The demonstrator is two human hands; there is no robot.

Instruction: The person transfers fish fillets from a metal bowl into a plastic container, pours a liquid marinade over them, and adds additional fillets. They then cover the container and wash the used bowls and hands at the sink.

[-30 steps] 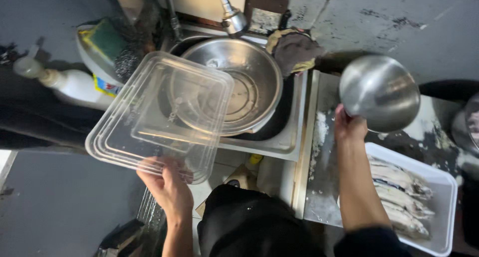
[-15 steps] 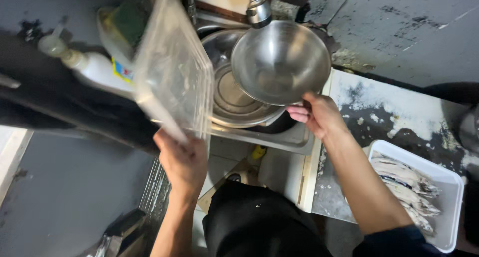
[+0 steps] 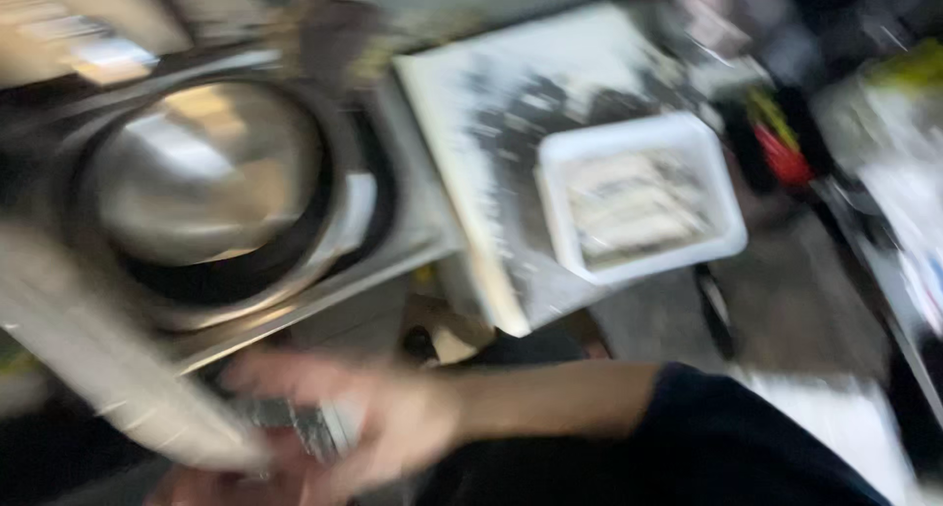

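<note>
Right hand (image 3: 393, 422) grip on clear tray (image 3: 108, 368) unclear (blurred); tray's long axis slants down-right beside metal bowl (image 3: 206, 172).

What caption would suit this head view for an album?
Blurred kitchen sink: steel bowl in the basin, white tray of fish on the board, right hand crossing low.

I see a metal bowl (image 3: 201, 177) sitting in the sink (image 3: 393, 241) at the left. To its right lies a cutting board (image 3: 491, 123), and on the board's right part rests a tray (image 3: 638, 196) with fish (image 3: 629, 206) in it. Below the sink, my right hand (image 3: 393, 422) reaches left, touching a blurred clear container (image 3: 108, 368) at the lower left.
</note>
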